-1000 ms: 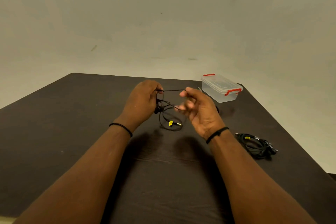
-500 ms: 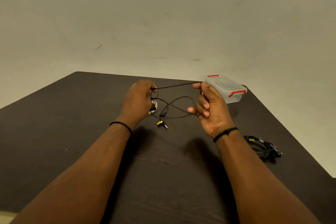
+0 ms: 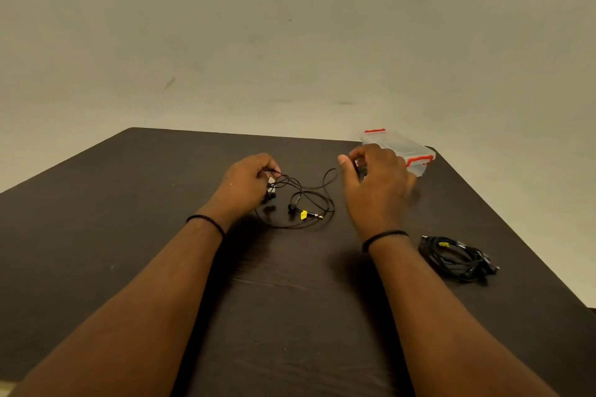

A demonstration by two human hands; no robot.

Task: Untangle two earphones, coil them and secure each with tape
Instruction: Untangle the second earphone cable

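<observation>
- We see the left hand [image 3: 246, 185] low over the dark table [image 3: 129, 219], its fingers curled together round one end of the loose black earphone [image 3: 303, 203], pinching the cable near the earbuds
- The right hand [image 3: 375, 184] is raised a little to the right, thumb and fingertips drawn together; the cable runs up to it, but the hand is blurred and we cannot tell for sure whether it pinches the cable
- Between the hands the earphone lies in slack loops on the table, an earbud and the plug with its yellow tag [image 3: 303, 215] resting near the middle
- The second earphone [image 3: 458, 258] lies bundled on the table well to the right, touched by neither hand
- A clear plastic box [image 3: 416, 155] with red clips stands at the far right corner, just behind the right hand
</observation>
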